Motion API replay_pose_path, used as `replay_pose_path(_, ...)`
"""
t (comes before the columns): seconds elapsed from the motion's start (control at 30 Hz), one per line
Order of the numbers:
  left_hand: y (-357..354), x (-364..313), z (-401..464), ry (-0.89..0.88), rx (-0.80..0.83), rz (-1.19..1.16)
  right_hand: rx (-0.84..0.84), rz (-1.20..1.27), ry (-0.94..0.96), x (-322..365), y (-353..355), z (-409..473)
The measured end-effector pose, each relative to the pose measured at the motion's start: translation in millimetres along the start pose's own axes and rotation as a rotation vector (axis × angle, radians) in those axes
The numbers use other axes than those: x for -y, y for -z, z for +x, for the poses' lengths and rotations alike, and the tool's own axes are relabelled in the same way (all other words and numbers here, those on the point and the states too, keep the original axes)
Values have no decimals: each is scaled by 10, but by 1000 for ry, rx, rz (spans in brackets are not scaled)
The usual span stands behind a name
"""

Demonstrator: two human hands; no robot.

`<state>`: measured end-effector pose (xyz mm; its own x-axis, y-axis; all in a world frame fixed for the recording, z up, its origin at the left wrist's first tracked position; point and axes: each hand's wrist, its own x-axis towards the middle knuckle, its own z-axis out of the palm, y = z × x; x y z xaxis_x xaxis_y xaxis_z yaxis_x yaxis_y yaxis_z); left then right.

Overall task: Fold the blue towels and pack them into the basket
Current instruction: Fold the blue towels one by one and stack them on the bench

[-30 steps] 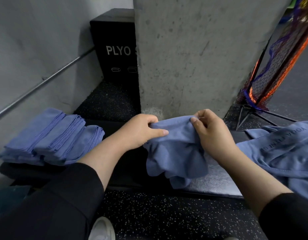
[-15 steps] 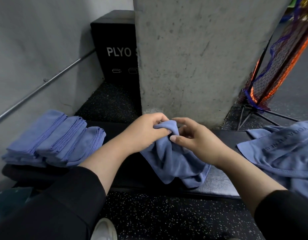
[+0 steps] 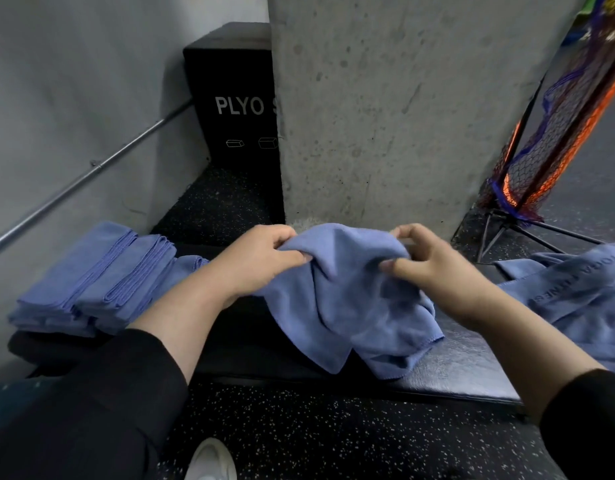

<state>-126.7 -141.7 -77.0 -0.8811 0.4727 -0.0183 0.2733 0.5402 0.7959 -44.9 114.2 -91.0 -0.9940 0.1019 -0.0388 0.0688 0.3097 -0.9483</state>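
A crumpled blue towel point(image 3: 351, 306) hangs over the black padded bench point(image 3: 455, 368) in the middle. My left hand point(image 3: 264, 261) grips its upper left edge. My right hand point(image 3: 430, 268) pinches the upper right edge, fingers curled round the cloth. Folded blue towels point(image 3: 91, 282) lie stacked in rows on the bench's left end. More loose blue towels point(image 3: 583, 299), one with printed lettering, lie heaped at the right. No basket is in view.
A concrete pillar point(image 3: 403, 109) rises just behind the bench. A black plyo box point(image 3: 233, 98) stands behind on the left, beside a wall with a metal rail point(image 3: 91, 168). A netted stand on legs point(image 3: 548, 161) is at right. My white shoe point(image 3: 212, 462) shows below.
My hands have moved apart along the towel's top edge, spreading the bunched cloth wider. Half a second ago they were close together at one corner.
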Motion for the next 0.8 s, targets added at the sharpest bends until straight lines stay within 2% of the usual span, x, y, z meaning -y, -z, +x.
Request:
replay_pose_path(0.07, -94, -100, -12, -56, 59, -10, 148, -11, 8, -2, -86, -14)
replay_pose_path(0.17, -277, -252, -10, -137, 112, -31, 207, -151, 55, 48, -205, -17)
replay_pose_path(0.23, -307, -293, 0, -111, 95, -71, 217, -204, 58, 98, -226, -27)
replay_pose_path(0.27, -291, -286, 8, -95, 88, -67, 185, -195, 62, 118, -226, -33)
replay_pose_path(0.37, -227, -202, 16, -41, 78, 50, -68, -107, 56, 119, -165, -2)
replay_pose_path(0.43, -206, -135, 6, 28, 29, 28, -142, -52, 31, 126, -88, 7)
replay_pose_path(0.5, -187, -119, -8, 46, -46, -166, -80, -155, -3, 91, -36, 20)
replay_pose_path(0.57, -182, -143, -1, 13, -99, -365, 70, -308, -15, 87, -66, -1)
replay_pose_path(0.67, -254, -254, -21, -23, -117, -393, 199, -143, -14, 124, -169, -46)
replay_pose_path(0.8, -382, -366, -81, 10, -77, -449, 158, -20, 28, 267, -272, -101)
